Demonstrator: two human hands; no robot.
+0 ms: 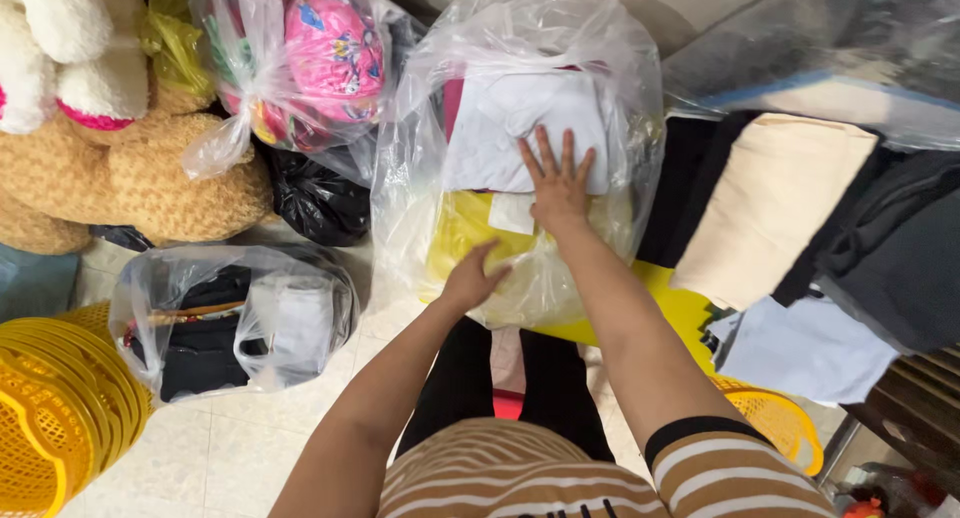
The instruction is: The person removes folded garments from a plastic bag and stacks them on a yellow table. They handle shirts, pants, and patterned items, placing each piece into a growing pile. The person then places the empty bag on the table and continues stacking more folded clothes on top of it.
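Fingers (560,163) of our right hand (558,193) splayed flat on the clear bag (520,148) of folded clothes; left hand (470,278) curled at its plastic below. Soft, slippery, bulky: we'd grip underneath.

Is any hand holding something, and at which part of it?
The right hand lies flat and open on the clear plastic bag of folded clothes, gripping nothing. The left hand touches the bag's lower front; whether it grips cannot be told.

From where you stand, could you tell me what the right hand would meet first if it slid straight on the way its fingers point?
The right hand lies flat on the clear bag; sliding on, it would likely cross the white cloth inside.
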